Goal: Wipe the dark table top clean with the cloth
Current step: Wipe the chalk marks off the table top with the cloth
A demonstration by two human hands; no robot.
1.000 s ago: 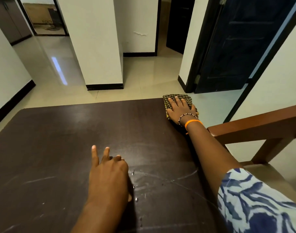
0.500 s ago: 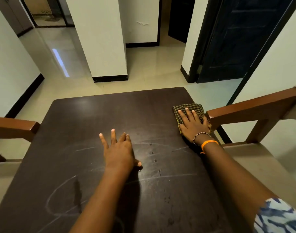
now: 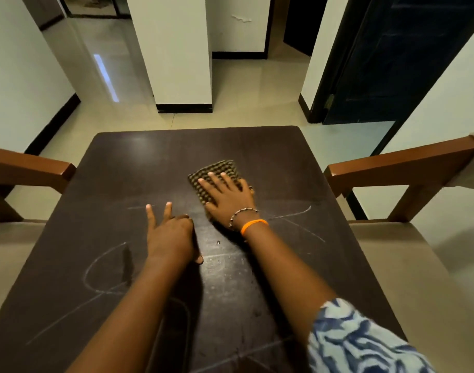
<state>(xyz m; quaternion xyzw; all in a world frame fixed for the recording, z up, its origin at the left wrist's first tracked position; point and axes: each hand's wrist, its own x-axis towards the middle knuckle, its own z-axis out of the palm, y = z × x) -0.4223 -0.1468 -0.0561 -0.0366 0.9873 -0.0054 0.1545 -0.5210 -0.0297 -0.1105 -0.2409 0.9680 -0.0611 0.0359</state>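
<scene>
The dark table top [image 3: 270, 157] fills the lower middle of the head view and carries pale chalk-like streaks and small droplets. A folded checked cloth [image 3: 217, 170] lies flat near the table's middle. My right hand [image 3: 227, 196] presses on the cloth with straight, spread fingers; the cloth's near half is hidden under it. My left hand [image 3: 171, 232] rests on the bare table just left of the cloth, two fingers stretched forward and the others tucked, holding nothing.
A wooden chair arm [image 3: 402, 165] stands close to the table's right edge and another wooden chair arm [image 3: 28, 168] at its left edge. Beyond the far edge lie tiled floor, a white pillar [image 3: 176, 49] and a dark door [image 3: 391, 57].
My right hand has slid the cloth from the table's far right corner back along the right edge, then left to the middle. The left hand stayed on the table.
</scene>
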